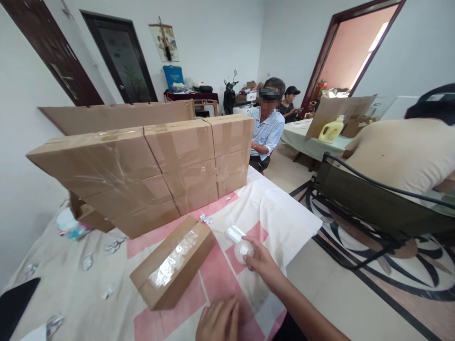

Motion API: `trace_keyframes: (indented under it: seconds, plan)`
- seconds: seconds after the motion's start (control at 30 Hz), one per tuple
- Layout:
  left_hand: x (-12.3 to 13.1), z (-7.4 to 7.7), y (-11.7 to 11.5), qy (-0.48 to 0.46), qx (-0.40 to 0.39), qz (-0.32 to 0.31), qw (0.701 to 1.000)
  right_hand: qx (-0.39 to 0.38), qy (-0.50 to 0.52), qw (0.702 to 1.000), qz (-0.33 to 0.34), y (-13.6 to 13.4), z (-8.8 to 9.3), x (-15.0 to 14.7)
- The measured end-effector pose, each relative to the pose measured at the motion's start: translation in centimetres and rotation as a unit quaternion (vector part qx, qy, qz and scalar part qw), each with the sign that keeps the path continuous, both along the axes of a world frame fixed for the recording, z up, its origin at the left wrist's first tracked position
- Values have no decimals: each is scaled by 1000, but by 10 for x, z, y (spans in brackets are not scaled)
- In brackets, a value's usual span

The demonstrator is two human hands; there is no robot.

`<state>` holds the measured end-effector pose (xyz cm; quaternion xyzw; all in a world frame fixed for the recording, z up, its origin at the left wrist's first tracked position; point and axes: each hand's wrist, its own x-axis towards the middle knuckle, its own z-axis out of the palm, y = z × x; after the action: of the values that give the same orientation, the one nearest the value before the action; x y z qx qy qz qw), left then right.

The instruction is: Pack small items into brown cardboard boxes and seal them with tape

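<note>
In my right hand (261, 265) is a roll of clear tape (244, 251), pinched between thumb and fingers, with a shiny see-through stretch of it reaching away over the cloth. My left hand (218, 319) rests at the bottom edge of the view, fingers lying side by side on the cloth with nothing seen in them; its wrist is out of view. Between my hands and the stack, a long closed cardboard box (174, 260) lies at an angle, shiny clear tape along its top. It is apart from both hands.
A wrapped stack of cardboard boxes (159, 175) stands across the back of the cloth-covered table (117, 289). Crumpled scraps (87, 261) are scattered at left, near a dark flat object (17, 303). A person (268, 128) sits beyond; another sits in a chair (384, 203) at right.
</note>
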<state>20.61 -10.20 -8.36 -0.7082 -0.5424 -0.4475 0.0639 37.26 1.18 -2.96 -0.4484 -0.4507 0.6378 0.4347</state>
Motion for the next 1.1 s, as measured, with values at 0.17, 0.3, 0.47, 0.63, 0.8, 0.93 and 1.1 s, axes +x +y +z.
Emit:
trace_keyframes:
  seconds: [0.17, 0.3, 0.47, 0.63, 0.8, 0.93, 1.1]
  plan:
    - [25, 11, 28, -16, -26, -71, 997, 66, -40, 997, -24, 30, 9, 4]
    - [46, 11, 32, -144, -201, -97, 964, 110, -101, 988, -27, 43, 8, 2]
    - [77, -7, 39, -380, -417, -175, 807, 168, -203, 964, -26, 60, -3, 1]
    - [101, -12, 54, -552, -396, -193, 708, 232, -373, 898, -14, 79, -5, 3]
    - [113, -12, 63, -639, -373, -207, 640, 251, -425, 868, 50, 92, -6, 3]
    - [122, -17, 65, -676, -360, -207, 609, 283, -419, 857, 99, 99, -13, 1]
    - [129, -21, 69, -721, -343, -199, 568, 315, -455, 822, 136, 103, -18, -2]
